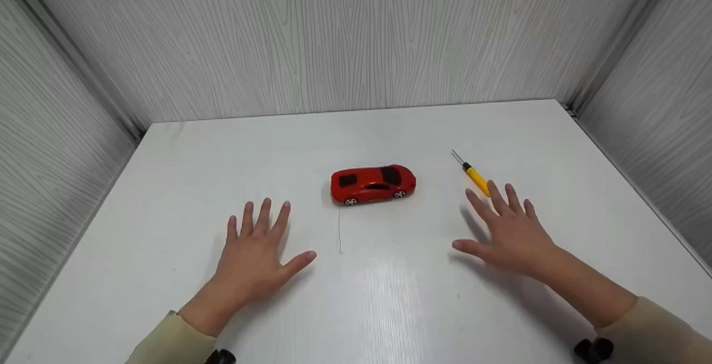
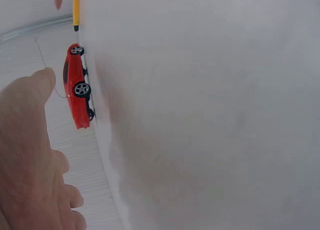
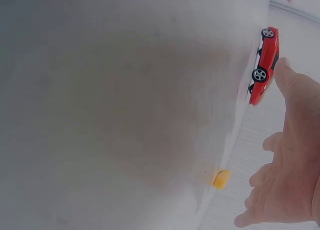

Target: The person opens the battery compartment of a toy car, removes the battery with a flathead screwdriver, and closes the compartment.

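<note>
Red toy car (image 1: 372, 184) stands upright on its wheels on the white tabletop (image 1: 389, 308), nose to the right; taken as the reference for all positions. Thin wire (image 1: 340, 233) at its rear end, person's side, ends in a small loop; left wrist view shows the wire rising above the bodywork, partly behind the thumb.

Left hand (image 1: 250, 261): left of the car and nearer the person, back of hand uppermost, fingers and thumb spread apart, nothing held, well clear of the car.

Right hand (image 1: 514, 239): right of the car and nearer the person, fingers likewise spread, nothing gripped. Yellow-handled tool (image 1: 476, 179) lies right of the car, its two thin metal prongs pointing away from the person; handle end just beside the right fingertips, contact cannot be told.

Grey wood-grain panel (image 1: 334, 35) stands upright beyond the car
</note>
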`<act>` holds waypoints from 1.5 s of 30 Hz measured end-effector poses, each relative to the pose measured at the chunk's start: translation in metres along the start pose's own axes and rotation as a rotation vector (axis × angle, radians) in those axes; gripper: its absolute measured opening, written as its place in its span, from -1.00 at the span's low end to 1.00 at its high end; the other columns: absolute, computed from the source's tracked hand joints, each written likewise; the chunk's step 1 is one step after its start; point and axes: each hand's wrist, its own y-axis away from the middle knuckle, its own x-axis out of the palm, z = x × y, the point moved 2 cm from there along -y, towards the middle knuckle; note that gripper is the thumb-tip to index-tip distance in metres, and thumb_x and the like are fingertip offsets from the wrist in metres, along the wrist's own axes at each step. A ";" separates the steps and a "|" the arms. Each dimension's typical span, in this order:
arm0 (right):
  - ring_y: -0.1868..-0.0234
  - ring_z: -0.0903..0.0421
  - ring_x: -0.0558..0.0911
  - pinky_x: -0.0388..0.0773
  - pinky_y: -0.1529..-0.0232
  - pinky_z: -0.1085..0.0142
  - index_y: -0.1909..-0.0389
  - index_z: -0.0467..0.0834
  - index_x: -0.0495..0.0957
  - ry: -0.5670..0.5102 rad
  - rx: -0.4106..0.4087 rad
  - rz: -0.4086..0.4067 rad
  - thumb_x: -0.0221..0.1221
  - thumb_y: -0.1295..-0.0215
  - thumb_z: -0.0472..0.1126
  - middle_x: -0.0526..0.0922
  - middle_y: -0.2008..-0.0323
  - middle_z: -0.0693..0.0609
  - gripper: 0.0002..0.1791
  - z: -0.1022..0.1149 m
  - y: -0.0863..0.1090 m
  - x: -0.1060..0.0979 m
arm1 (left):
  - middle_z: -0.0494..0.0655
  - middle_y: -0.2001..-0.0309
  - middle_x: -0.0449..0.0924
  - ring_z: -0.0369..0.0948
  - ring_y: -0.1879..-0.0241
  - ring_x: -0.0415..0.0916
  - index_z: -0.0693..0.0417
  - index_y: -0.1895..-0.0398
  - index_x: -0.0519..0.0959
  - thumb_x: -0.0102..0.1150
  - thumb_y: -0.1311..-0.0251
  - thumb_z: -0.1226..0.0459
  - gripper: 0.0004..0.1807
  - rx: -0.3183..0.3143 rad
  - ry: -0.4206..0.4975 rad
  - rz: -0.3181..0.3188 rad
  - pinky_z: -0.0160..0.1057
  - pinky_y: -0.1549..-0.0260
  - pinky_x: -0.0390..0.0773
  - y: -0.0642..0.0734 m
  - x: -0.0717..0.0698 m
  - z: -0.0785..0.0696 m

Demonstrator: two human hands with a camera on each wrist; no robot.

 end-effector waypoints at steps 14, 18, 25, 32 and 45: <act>-0.63 -0.50 -0.20 -0.19 -0.44 -0.55 -0.73 -0.01 0.01 0.007 -0.010 -0.005 -0.03 -0.25 0.72 -0.17 -0.68 -0.35 0.25 0.006 -0.001 -0.003 | 0.32 -0.68 -0.08 0.36 -0.64 -0.27 0.06 -0.73 0.04 -0.08 -0.31 -0.53 0.18 0.012 -0.020 -0.008 0.46 -0.50 -0.23 -0.003 -0.002 -0.002; -0.63 -0.49 -0.16 -0.16 -0.43 -0.55 -0.73 -0.03 0.03 0.008 -0.028 -0.025 -0.03 -0.27 0.71 -0.15 -0.68 -0.36 0.23 0.011 -0.004 -0.006 | 0.30 -0.68 -0.07 0.35 -0.64 -0.26 0.06 -0.73 0.04 -0.06 -0.32 -0.51 0.17 0.028 -0.035 -0.022 0.45 -0.50 -0.21 -0.006 -0.006 -0.004; -0.65 -0.43 -0.16 -0.13 -0.46 -0.51 -0.74 0.00 0.01 -0.014 -0.073 -0.053 -0.03 -0.27 0.70 -0.15 -0.70 -0.27 0.22 0.021 -0.015 -0.013 | 0.28 -0.68 -0.07 0.33 -0.64 -0.23 0.04 -0.74 0.01 -0.07 -0.34 -0.48 0.14 0.054 -0.083 -0.024 0.42 -0.52 -0.17 -0.018 -0.014 -0.011; -0.68 -0.34 -0.19 -0.15 -0.50 -0.46 -0.74 0.03 -0.02 -0.068 -0.112 -0.057 0.01 -0.32 0.65 -0.17 -0.71 -0.24 0.18 0.023 -0.033 -0.016 | 0.26 -0.69 -0.06 0.33 -0.64 -0.21 0.01 -0.75 -0.01 -0.04 -0.36 -0.43 0.11 0.067 -0.101 -0.007 0.39 -0.53 -0.14 -0.038 -0.019 -0.019; -0.71 -0.18 -0.19 -0.12 -0.58 -0.30 -0.75 0.09 -0.03 -0.092 -0.201 -0.064 0.07 -0.32 0.61 -0.15 -0.72 -0.13 0.15 0.033 -0.069 -0.016 | 0.14 -0.70 -0.05 0.29 -0.64 -0.16 -0.05 -0.76 -0.06 -0.07 -0.46 -0.34 0.01 0.125 -0.072 0.035 0.34 -0.55 -0.16 -0.076 -0.021 -0.028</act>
